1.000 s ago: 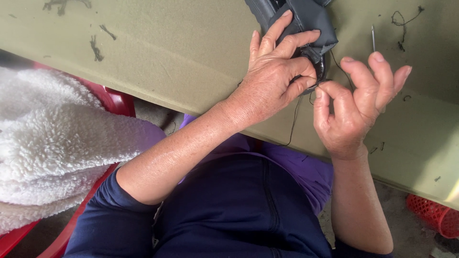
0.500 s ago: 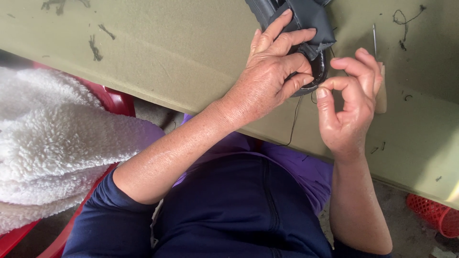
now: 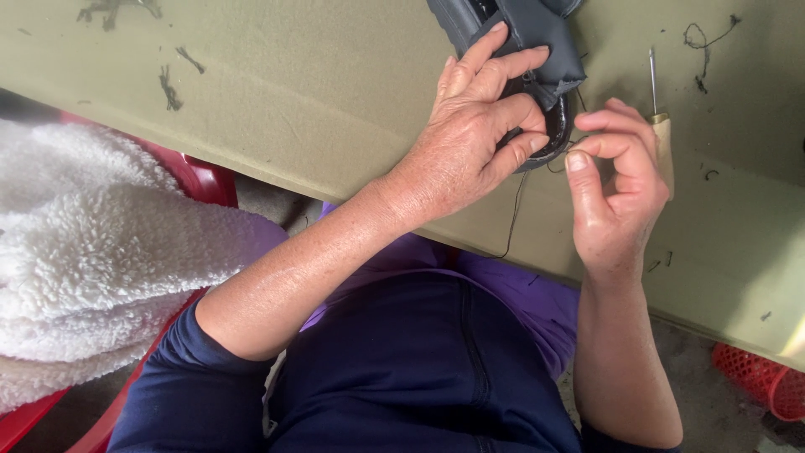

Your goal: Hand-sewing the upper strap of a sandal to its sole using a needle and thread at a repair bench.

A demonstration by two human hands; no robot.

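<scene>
We clamp our left hand [image 3: 470, 138] on the dark grey padded shoe piece [image 3: 537, 42] at the olive surface [image 3: 293, 101] edge; our right hand [image 3: 616, 180] pinches the thin black thread [image 3: 513, 214] and wooden-handled awl [image 3: 662, 134]. We'd keep the thread taut, pulling evenly.

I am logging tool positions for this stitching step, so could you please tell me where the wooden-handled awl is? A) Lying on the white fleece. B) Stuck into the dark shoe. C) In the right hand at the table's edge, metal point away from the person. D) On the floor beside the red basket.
C: the wooden-handled awl shows behind the right hand, its metal point away from the person, over the olive table.
</scene>
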